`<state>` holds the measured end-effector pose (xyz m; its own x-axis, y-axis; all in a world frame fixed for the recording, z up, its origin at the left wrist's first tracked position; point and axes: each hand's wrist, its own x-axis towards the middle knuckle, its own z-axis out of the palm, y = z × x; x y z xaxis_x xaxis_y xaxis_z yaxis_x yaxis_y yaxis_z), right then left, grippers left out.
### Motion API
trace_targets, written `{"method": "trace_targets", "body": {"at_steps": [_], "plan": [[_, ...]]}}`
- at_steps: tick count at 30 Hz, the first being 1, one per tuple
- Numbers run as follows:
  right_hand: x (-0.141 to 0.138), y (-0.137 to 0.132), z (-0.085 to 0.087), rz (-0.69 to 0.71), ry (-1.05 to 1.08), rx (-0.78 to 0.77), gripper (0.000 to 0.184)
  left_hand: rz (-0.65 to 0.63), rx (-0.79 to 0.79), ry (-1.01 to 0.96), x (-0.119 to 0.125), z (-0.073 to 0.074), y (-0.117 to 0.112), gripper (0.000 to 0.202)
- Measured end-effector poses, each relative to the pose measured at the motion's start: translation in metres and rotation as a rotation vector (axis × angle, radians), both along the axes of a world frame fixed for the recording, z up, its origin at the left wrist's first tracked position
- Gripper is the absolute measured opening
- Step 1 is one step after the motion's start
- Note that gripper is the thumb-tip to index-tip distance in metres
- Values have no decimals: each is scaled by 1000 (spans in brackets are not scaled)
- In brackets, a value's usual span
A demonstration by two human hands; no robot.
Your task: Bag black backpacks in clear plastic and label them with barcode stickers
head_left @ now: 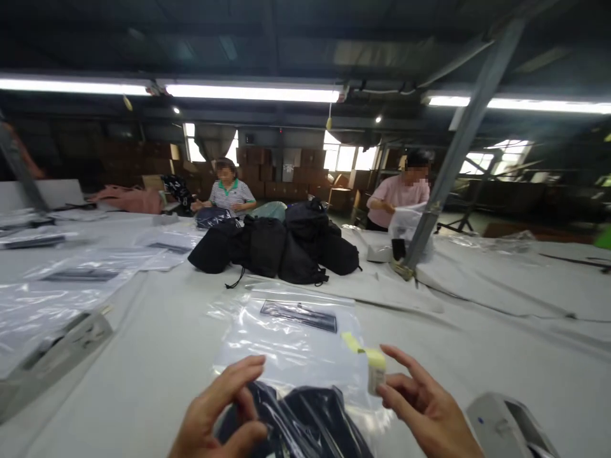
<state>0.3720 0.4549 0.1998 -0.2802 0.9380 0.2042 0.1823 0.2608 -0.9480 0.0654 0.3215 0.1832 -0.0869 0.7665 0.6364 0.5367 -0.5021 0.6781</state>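
In front of me lies a clear plastic bag (291,343) with a dark printed panel near its far end. A dark navy folded item (315,413) shows through its near part. My left hand (222,407) hovers over the bag's near left side, thumb and fingers apart, holding nothing. My right hand (420,401) is at the bag's right edge, its thumb and a curled finger pinching the edge of a small white label (376,380). A pale yellow strip (356,345) runs left from the label over the bag. The index finger stretches out above the label.
Several black drawstring bags (281,245) are heaped beyond the plastic bag. Flat plastic bags (86,273) cover the left side. Grey devices (508,426) (62,356) stand right and left. A metal post (463,140) rises at right. Two people work across the table.
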Motion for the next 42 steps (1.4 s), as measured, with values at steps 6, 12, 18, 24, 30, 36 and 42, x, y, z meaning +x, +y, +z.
{"method": "trace_targets", "body": {"at_steps": [6, 12, 18, 24, 30, 36, 42], "plan": [[-66, -71, 42, 228, 204, -5, 67, -397, -21, -194, 61, 52, 29, 77], [-77, -93, 46, 232, 119, 138, 65, -478, -252, -448, 61, 45, 14, 58], [-81, -96, 35, 159, 89, 305, 58, -440, -353, -587, 64, 38, 4, 38], [-79, -93, 22, 153, -46, 436, 45, -319, -249, -329, 62, 41, 0, 24], [-67, -93, 38, 157, -106, 482, 29, -189, -128, -37, 56, 32, 1, 26], [-58, -91, 61, 316, -177, 312, 18, -184, 7, 151, 53, 26, 4, 31], [-56, -88, 64, 357, -177, 230, 9, -226, 58, 405, 47, 28, 6, 34]]}}
